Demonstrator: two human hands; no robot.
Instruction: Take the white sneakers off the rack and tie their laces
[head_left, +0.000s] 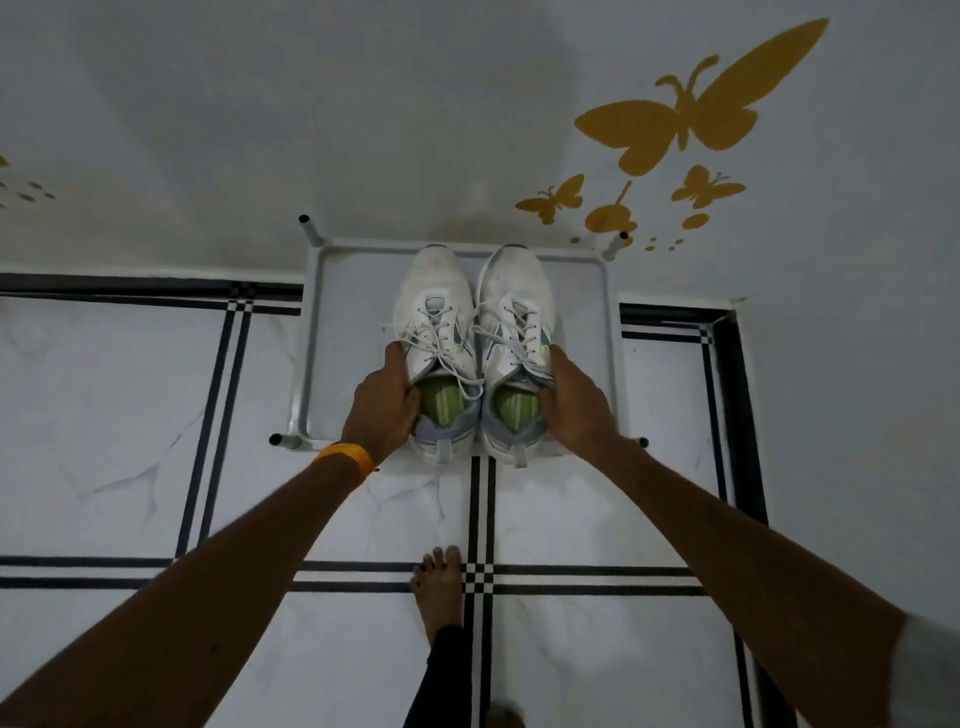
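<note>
Gripping the left sneaker (439, 338) at its collar, my left hand (382, 410) has fingers tucked inside the opening; an orange wristband (345, 460) sits at that wrist. Both shoes stand side by side, touching, toes toward the wall, on the white rack (311, 332). My right hand (576, 402) clasps the right sneaker (517, 332) likewise, laces loose.

A low white rack (317, 332) stands on the marble floor (104, 415) against the wall — two white sneakers (470, 332) sit side by side on it, heels overhanging its near edge.
</note>
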